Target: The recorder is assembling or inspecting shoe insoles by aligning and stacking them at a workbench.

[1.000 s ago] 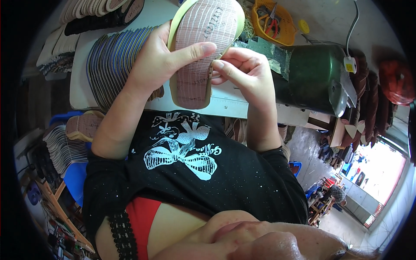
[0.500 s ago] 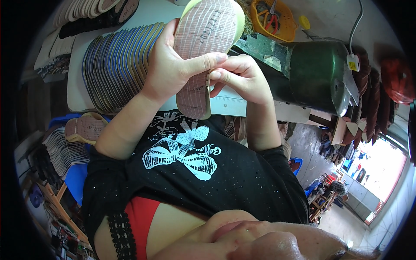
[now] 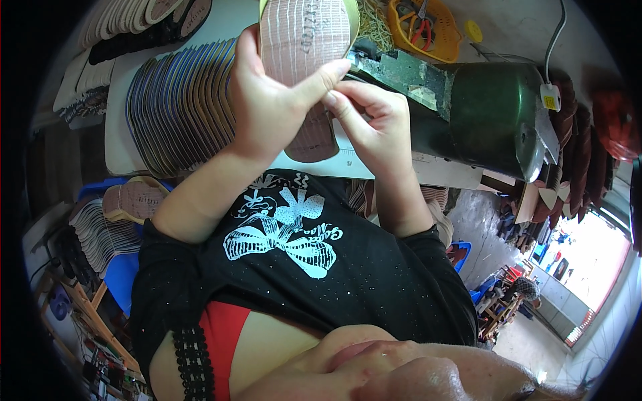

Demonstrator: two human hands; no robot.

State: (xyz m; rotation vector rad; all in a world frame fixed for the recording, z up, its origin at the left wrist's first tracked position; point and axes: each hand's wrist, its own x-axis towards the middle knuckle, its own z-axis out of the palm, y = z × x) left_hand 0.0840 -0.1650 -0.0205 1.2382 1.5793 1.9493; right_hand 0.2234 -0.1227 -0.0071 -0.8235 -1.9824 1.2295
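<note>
My left hand (image 3: 267, 110) is closed round a shoe insole (image 3: 304, 43) with a pinkish, striped woven face and a pale yellow-green edge. Its thumb lies across the face near the narrow waist, and the rounded upper end runs out of the picture at the top. My right hand (image 3: 378, 123) pinches with thumb and forefinger at the insole's right edge, close to the left thumb's tip. Whatever sits between those fingertips is too small to make out. Just left of the hands, a long row of insoles (image 3: 180, 110) with blue and tan edges stands on the white table (image 3: 117, 144).
A dark green machine (image 3: 488, 117) stands to the right of my hands. Behind it is a yellow basket (image 3: 445, 52) holding red-handled pliers (image 3: 421, 35). More insoles lie at the far left and in a blue bin (image 3: 120, 284) at my left side.
Both hands and the insole have moved slightly, the insole tilting and its top going farther out of view. My right hand's pinch has slid up along the insole's edge.
</note>
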